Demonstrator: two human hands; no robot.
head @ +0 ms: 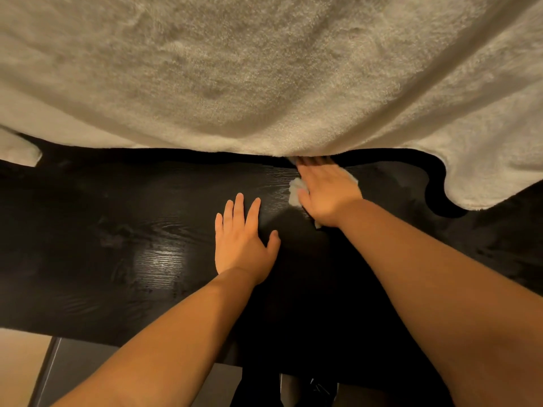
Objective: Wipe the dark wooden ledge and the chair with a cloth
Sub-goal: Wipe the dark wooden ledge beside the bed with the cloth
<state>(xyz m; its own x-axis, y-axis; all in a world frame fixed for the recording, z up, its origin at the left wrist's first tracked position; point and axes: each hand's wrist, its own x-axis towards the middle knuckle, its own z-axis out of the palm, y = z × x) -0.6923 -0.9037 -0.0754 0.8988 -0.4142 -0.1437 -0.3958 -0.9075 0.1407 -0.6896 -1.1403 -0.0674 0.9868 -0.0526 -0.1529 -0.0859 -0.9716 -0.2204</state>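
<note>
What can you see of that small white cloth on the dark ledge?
The cloth is small, white and crumpled. Most of it is hidden beneath the right hand, which presses it against the dark wooden ledge; bits peek out around the palm. It lies near the ledge's far edge, close to the fluffy cream blanket.

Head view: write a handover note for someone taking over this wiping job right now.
Left hand: flat on the dark wooden ledge, fingers straight, holding nothing.
Right hand: palm down, pressing the white cloth onto the ledge near its far edge, fingertips at the hem of the fluffy beige blanket.
Done: wiping of the ledge is under way; how much is covered cannot be told.
Left: the rest of the ledge, then the chair, which is not in view.
</note>
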